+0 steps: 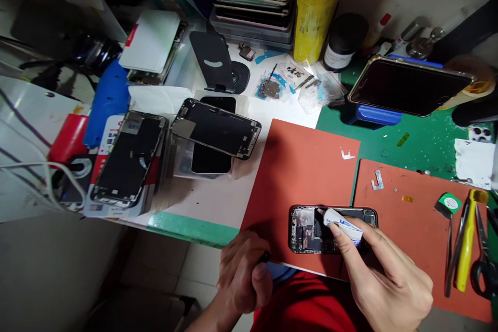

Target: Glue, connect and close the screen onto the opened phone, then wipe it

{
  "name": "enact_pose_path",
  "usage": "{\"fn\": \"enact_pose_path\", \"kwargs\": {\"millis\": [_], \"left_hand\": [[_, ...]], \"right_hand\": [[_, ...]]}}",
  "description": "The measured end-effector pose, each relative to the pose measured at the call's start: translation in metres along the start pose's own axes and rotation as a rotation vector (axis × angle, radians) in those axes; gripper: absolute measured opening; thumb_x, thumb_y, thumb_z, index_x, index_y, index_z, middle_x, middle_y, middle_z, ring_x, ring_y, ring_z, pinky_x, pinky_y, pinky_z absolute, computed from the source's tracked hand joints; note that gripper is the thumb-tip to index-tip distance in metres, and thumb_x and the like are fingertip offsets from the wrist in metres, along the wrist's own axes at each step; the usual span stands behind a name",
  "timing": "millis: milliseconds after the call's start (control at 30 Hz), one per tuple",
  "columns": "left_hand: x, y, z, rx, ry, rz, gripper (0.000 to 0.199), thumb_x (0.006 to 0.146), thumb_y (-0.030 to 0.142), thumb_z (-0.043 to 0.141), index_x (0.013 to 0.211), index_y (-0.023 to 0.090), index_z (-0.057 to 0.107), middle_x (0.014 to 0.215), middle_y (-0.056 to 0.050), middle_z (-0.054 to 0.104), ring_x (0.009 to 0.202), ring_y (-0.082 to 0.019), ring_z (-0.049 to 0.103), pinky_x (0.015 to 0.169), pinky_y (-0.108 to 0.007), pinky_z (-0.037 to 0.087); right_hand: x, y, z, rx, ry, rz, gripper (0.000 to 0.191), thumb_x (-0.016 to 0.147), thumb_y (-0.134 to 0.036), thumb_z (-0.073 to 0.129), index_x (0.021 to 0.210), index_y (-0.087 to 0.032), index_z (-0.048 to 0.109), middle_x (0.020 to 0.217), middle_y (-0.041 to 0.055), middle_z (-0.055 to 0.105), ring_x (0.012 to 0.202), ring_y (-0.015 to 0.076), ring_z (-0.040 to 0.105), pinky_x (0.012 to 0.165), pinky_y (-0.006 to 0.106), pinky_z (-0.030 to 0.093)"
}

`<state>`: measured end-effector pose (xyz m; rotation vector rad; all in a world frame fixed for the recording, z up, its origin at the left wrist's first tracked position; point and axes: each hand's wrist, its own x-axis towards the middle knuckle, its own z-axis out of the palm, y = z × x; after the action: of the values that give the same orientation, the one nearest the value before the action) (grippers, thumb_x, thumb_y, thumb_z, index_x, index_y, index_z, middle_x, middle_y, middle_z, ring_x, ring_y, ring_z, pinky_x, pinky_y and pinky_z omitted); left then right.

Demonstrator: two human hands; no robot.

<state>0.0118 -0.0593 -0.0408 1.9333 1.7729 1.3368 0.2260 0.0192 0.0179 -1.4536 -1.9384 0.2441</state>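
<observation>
An opened phone point(307, 231) lies face up on the orange mat, its circuit board and metal parts bare. My right hand point(385, 275) pinches a small white tube point(344, 226) with blue print between thumb and fingers. The tube's narrow nozzle points left and down, over the inside of the phone; whether it touches cannot be made out. Just left of the phone, at the mat's front edge, my left hand point(245, 272) is curled closed around a small black piece point(264, 257). Only the tip of that piece shows, and the fingers cover the rest.
Two orange mats point(307, 161) cover the front. Detached phone screens point(218, 129) lie on the left. Tweezers point(449, 254), a yellow brush point(467, 249) and scissors point(482, 270) lie right. Small metal brackets point(377, 180) rest nearby. Behind stand a phone on a stand point(412, 85) and a yellow can point(317, 15).
</observation>
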Motion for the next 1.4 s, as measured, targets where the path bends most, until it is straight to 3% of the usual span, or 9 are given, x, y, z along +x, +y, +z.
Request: {"fn": "enact_pose_path", "kwargs": {"millis": [467, 1233, 1400], "left_hand": [[0.0003, -0.0013, 0.0014, -0.011, 0.024, 0.016, 0.031, 0.110, 0.023, 0.040, 0.085, 0.020, 0.058, 0.064, -0.003, 0.061, 0.052, -0.015, 0.053, 0.053, -0.030, 0.044], [0.0039, 0.0009, -0.0056, -0.015, -0.035, 0.010, 0.030, 0.111, 0.022, 0.041, 0.089, 0.018, 0.061, 0.068, -0.003, 0.062, 0.057, -0.015, 0.057, 0.053, -0.030, 0.046], [0.0081, 0.0023, -0.0057, -0.012, -0.059, 0.020, 0.032, 0.113, 0.022, 0.038, 0.088, 0.017, 0.059, 0.067, -0.004, 0.061, 0.058, -0.015, 0.056, 0.053, -0.029, 0.044]], "right_hand": [[-0.0019, 0.0039, -0.0031, -0.001, -0.002, 0.003, 0.023, 0.092, -0.014, 0.084, 0.112, -0.022, 0.079, 0.095, -0.0029, 0.085, 0.072, 0.0152, 0.080, 0.076, 0.028, 0.067], [-0.0035, 0.0091, -0.0060, -0.024, 0.006, 0.042, 0.017, 0.093, -0.017, 0.084, 0.109, -0.021, 0.078, 0.093, -0.0035, 0.083, 0.068, 0.0116, 0.075, 0.074, 0.024, 0.063], [-0.0049, 0.0096, -0.0073, -0.010, 0.000, 0.066, 0.019, 0.093, -0.016, 0.084, 0.110, -0.022, 0.078, 0.096, -0.0032, 0.084, 0.075, 0.0127, 0.078, 0.078, 0.025, 0.064]]}}
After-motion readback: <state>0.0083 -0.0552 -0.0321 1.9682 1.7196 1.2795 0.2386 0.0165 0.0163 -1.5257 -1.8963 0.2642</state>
